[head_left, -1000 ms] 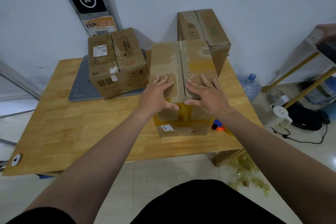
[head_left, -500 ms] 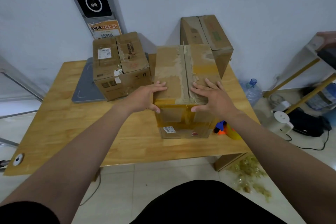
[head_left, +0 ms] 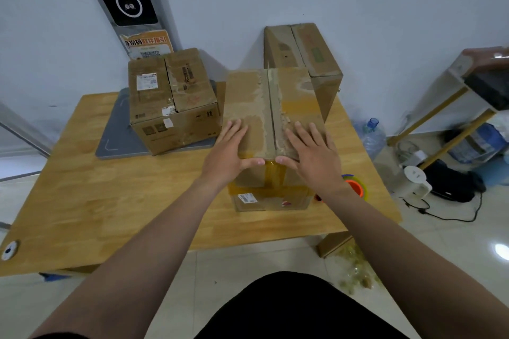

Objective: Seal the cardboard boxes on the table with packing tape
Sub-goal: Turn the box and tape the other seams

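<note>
While the left hand (head_left: 225, 154) and right hand (head_left: 311, 154) press flat, fingers spread, on the closed flaps of the tall brown cardboard box (head_left: 248, 96) near the light wooden table's (head_left: 110, 201) front edge, its top seam looks untaped, so sealing seems barely begun.

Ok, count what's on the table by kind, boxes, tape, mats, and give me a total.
Cardboard boxes: 3, the front box, left box, back box.
Tape: 1, the tape roll right of the front box.
Mats: 1, the grey mat under the left box.
Total: 5.
</note>
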A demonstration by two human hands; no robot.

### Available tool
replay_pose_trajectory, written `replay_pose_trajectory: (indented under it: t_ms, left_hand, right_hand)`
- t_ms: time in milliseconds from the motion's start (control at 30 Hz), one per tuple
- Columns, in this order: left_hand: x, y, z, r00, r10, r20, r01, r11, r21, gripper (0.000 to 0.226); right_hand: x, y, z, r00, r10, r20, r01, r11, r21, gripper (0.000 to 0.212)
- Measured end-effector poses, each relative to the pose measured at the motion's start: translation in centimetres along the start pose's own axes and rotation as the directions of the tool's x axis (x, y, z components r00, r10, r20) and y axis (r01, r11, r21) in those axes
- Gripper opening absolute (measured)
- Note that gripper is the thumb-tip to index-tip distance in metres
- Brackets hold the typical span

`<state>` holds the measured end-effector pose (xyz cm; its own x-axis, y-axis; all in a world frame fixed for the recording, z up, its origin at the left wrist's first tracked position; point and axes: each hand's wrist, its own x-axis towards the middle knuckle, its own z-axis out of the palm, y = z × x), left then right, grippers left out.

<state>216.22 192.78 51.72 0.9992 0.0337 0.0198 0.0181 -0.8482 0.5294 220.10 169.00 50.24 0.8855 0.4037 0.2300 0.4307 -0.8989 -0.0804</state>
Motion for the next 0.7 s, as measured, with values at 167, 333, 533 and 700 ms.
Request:
replay_pose_trajectory:
  t_ms: [167, 333, 533, 700]
  left_hand:
    - [-0.4, -1.0, 0.5, 0.995, 0.03, -0.099, -0.053, 0.971, -0.231, 0.083]
    - [-0.6, -0.7, 1.5, 0.972, -0.09, -0.215, -0.016, 0.895, -0.445, 0.047]
    - [-1.0, -0.4, 1.8, 0.954, -0.238, -0.181, 0.076, 0.779, -0.622, 0.059]
    - [-0.9, -1.1, 1.9, 0.957, -0.257, -0.132, 0.106, 0.738, -0.666, 0.064]
  right_hand:
    - [-0.6, 3.4, 1.0, 0.997, 0.06, -0.053, -0.035, 0.922, 0.386, 0.09]
    - [-0.9, 2.5, 2.4, 0.924, 0.348, -0.16, -0.108, 0.636, 0.764, 0.052]
    - [-1.8, 2.0, 3.5, 0.853, 0.52, 0.051, -0.235, 0.296, 0.926, 0.061]
    - [-2.2, 3.2, 3.4, 0.896, 0.444, 0.031, -0.216, 0.372, 0.903, 0.066]
